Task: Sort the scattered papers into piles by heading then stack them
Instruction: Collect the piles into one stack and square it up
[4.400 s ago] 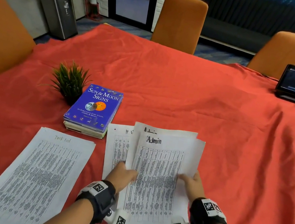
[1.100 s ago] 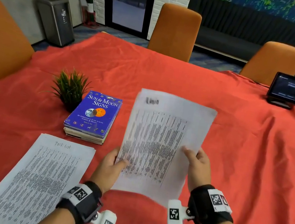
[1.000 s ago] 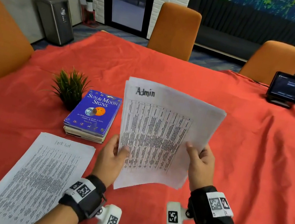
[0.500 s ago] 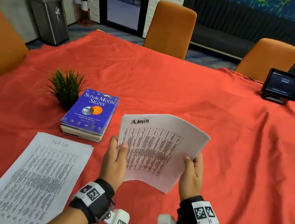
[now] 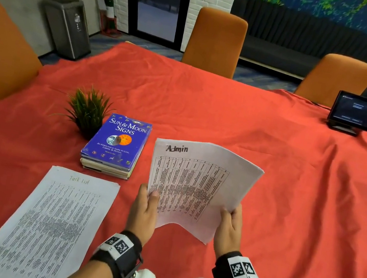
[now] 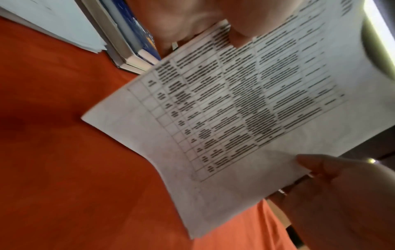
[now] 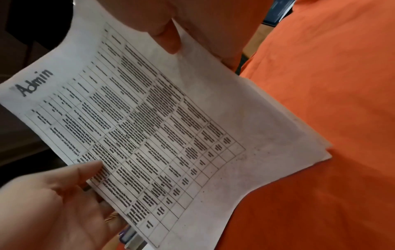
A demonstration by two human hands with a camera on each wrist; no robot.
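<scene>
A stack of white printed sheets headed "Admin" is held just above the red tablecloth, bowed and tilted up at its far edge. My left hand pinches its lower left edge, thumb on the printed face. My right hand pinches the lower right edge the same way. In the right wrist view the Admin stack shows several sheet edges fanned at its lower corner. A second pile headed "Task list" lies flat at the near left.
A blue book on other books and a small green plant sit left of the held stack. A tablet on a stand is at the far right. Orange chairs line the far edge. Red cloth spreads to the right.
The Admin sheets were gathered off the table, lifted upright, then lowered toward the cloth. Both hands have kept hold of them. The Task list pile has not moved.
</scene>
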